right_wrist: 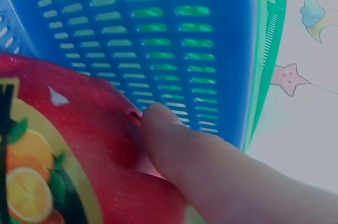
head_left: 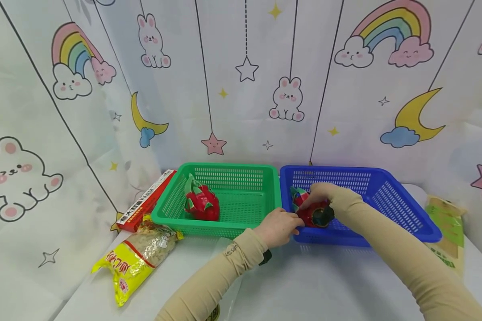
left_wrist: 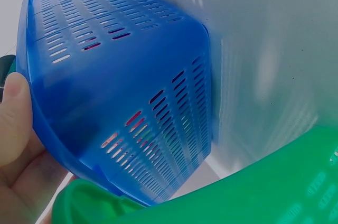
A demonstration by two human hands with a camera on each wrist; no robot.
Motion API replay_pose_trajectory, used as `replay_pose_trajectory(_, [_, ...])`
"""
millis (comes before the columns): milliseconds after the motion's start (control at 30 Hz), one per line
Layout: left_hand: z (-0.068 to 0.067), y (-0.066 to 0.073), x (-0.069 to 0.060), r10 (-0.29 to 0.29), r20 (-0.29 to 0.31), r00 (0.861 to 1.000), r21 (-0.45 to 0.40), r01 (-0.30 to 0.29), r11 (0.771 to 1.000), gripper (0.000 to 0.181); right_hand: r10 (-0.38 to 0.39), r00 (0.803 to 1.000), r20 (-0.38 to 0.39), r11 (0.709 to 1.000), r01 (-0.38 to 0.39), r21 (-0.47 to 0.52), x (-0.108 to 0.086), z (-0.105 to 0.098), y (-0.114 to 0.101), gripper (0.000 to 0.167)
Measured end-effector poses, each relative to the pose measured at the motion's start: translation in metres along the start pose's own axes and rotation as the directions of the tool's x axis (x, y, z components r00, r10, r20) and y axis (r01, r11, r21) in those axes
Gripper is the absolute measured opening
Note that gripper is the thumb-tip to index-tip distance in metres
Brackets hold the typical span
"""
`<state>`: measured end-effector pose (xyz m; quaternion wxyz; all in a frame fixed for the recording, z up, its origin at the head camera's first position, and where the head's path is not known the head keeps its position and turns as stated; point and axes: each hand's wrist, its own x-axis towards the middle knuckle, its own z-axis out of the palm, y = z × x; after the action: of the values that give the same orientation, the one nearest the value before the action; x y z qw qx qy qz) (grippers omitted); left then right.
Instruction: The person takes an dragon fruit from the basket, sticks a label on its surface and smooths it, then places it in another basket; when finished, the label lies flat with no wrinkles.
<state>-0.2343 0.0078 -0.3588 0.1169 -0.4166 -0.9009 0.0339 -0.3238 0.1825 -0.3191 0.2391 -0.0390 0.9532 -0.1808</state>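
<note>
We see the right hand (head_left: 319,196) grasping a red dragon fruit (right_wrist: 95,123) in the near left corner of the blue basket (head_left: 337,169); its oval label (right_wrist: 30,168) pictures oranges. The left hand (head_left: 279,227) grips that basket's rim at the same corner. Near the tabletop's (head_left: 305,285) far left corner we read "PASTA" on a red box (head_left: 148,199); along the left edge, a yellow bag's (head_left: 144,256) lettering escapes us.

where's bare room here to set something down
Bare: the green basket right of its dragon fruit; the blue basket, right end; the white table before it, between the sleeves. Crowded: the blue basket's left end, with left hand, right hand and red item; the table's left side, with yellow bag and red box.
</note>
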Motion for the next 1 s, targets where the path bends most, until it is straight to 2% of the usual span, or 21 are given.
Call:
replay_pose_trajectory(233, [0.000, 0.000, 0.001, 0.004, -0.007, 1.000, 0.015, -0.004, 1.000, 0.018, -0.039, 0.999, -0.024, 0.994, 0.036, -0.104, 0.002, -0.008, -0.002, 0.065])
replay_pose_trajectory(467, [-0.001, 0.000, 0.000, 0.004, -0.007, 1.000, -0.008, -0.004, 1.000, 0.020, -0.109, 0.993, -0.046, 0.979, 0.099, -0.176, -0.004, -0.016, -0.008, 0.035])
replay_pose_trajectory(600, [-0.001, 0.002, 0.000, -0.010, 0.024, 1.000, -0.058, 0.012, 0.998, 0.022, -0.107, 0.993, -0.051, 0.983, 0.098, -0.157, -0.010, -0.019, -0.007, 0.031])
replay_pose_trajectory(767, [-0.002, 0.002, -0.002, -0.015, 0.056, 0.998, -0.130, 0.023, 0.991, 0.022, -0.123, 0.992, -0.021, 0.984, 0.119, -0.129, -0.017, -0.021, -0.006, 0.024])
replay_pose_trajectory(933, [-0.007, -0.001, -0.005, -0.019, 0.129, 0.991, -0.239, 0.049, 0.970, 0.030, -0.131, 0.991, -0.031, 0.980, 0.125, -0.156, -0.028, -0.026, -0.007, 0.023])
replay_pose_trajectory(1000, [-0.009, -0.003, -0.006, -0.023, 0.160, 0.987, -0.259, 0.064, 0.964, 0.034, -0.132, 0.991, -0.035, 0.980, 0.125, -0.158, -0.034, -0.028, -0.008, 0.024])
